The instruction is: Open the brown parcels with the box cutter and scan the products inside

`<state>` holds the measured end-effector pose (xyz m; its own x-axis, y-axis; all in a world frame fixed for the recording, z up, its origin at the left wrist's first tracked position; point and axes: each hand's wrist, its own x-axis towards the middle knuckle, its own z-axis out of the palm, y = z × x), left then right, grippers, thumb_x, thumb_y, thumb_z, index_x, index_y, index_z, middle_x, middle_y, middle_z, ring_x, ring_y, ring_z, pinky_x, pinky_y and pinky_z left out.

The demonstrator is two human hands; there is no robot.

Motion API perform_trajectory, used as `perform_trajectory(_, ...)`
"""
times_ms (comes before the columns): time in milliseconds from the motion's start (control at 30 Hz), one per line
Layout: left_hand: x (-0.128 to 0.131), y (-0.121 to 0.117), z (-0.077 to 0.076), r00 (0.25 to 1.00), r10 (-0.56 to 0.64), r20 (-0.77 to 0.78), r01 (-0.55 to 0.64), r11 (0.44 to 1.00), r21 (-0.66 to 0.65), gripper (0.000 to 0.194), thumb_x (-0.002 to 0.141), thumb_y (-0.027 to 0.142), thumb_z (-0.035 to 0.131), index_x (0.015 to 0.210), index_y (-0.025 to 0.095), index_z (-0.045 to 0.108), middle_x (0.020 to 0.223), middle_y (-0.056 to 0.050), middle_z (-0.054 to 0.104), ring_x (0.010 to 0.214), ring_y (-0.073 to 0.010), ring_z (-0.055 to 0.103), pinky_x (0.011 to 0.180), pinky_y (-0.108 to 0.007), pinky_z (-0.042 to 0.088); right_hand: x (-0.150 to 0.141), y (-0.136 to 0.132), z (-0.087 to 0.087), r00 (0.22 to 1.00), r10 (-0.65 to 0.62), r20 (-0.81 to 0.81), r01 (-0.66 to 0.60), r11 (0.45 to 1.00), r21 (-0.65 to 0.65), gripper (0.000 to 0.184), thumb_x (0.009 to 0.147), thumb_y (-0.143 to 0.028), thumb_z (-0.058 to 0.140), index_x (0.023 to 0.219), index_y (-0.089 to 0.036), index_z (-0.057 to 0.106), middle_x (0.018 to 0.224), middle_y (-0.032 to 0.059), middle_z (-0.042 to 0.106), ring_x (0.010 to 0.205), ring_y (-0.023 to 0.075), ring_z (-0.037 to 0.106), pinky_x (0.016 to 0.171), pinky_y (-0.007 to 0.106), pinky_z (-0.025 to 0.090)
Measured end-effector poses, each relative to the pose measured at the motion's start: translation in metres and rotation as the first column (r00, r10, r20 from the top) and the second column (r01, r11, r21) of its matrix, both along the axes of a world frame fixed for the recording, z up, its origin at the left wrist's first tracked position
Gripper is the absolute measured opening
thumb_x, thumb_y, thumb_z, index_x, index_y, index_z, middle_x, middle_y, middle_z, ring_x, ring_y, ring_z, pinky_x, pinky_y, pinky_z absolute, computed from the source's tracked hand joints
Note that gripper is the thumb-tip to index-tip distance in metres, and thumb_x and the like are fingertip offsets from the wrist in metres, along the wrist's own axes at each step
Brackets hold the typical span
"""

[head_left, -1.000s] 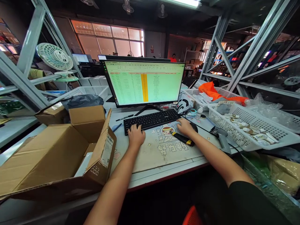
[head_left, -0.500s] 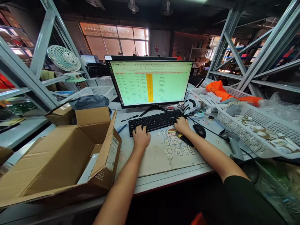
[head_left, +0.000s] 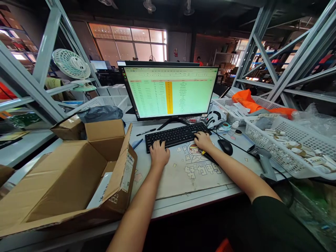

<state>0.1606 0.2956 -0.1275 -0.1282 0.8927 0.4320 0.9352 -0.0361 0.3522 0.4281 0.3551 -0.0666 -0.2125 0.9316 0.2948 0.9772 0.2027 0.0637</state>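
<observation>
Hands (head_left: 159, 154) (head_left: 204, 141) loosely spread on keyboard (head_left: 178, 135); carton (head_left: 60, 178) at left; right forearm (head_left: 233, 169) half-hides probable cutter (head_left: 208, 156).

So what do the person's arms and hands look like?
There are no gloves on the left hand or the right hand, and no rings show on the fingers. No watch shows either. The right arm has a dark, short sleeve; the left arm shows none in this view.
</observation>
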Motion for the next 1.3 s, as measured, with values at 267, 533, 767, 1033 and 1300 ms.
perform_trajectory(267,0.000,-0.001,0.002,1.000,-0.002,0.006,0.002,1.000,-0.004,0.047,0.092,0.029,0.051,0.134,0.015,0.065,0.146,-0.018,0.053,0.139,-0.0334,0.043,0.112,-0.054,0.037,-0.003,0.005,0.018,0.998,-0.068,0.003,0.068,0.997,-0.035,0.037,0.099,-0.030,0.046,0.120,-0.015,0.071,0.123,0.0154,0.067,0.119,0.0296,0.056,0.106,0.044,0.034)
perform_trajectory(533,0.000,0.000,-0.001,1.000,0.001,0.023,-0.002,1.000,0.016,0.047,0.091,0.028,0.051,0.135,0.016,0.065,0.145,-0.018,0.053,0.139,-0.0330,0.042,0.113,-0.053,0.037,-0.054,0.040,0.024,1.000,-0.009,0.013,0.010,0.996,-0.092,0.045,0.104,-0.040,0.046,0.137,-0.015,0.063,0.152,0.0157,0.048,0.143,0.0328,0.036,0.117,0.049,0.030)
perform_trajectory(767,-0.002,0.000,-0.002,1.000,0.001,0.024,-0.001,1.000,0.010,0.047,0.091,0.028,0.053,0.134,0.017,0.065,0.145,-0.016,0.053,0.138,-0.0327,0.043,0.113,-0.052,0.038,-0.049,0.037,0.009,0.998,-0.046,-0.044,0.041,0.994,-0.105,0.050,0.108,-0.048,0.042,0.140,-0.013,0.059,0.156,0.0178,0.043,0.145,0.0350,0.034,0.119,0.067,0.021)
perform_trajectory(1033,0.000,0.003,-0.003,0.999,-0.014,0.049,0.014,1.000,-0.013,0.046,0.091,0.028,0.053,0.135,0.016,0.063,0.148,-0.016,0.050,0.141,-0.0329,0.040,0.117,-0.054,0.033,-0.003,0.002,-0.008,0.991,-0.091,-0.100,0.077,0.988,-0.130,0.048,0.108,-0.044,0.043,0.146,-0.019,0.057,0.159,0.0139,0.040,0.148,0.0290,0.032,0.122,0.060,0.021)
perform_trajectory(1300,0.000,0.002,-0.002,0.999,-0.015,0.046,0.015,1.000,-0.012,0.047,0.091,0.028,0.053,0.135,0.017,0.063,0.147,-0.016,0.052,0.141,-0.0314,0.041,0.116,-0.053,0.035,-0.011,-0.003,-0.006,0.995,-0.040,-0.089,0.033,0.997,-0.075,0.046,0.106,-0.045,0.049,0.137,-0.014,0.064,0.147,0.0189,0.049,0.141,0.0330,0.036,0.118,0.072,0.019)
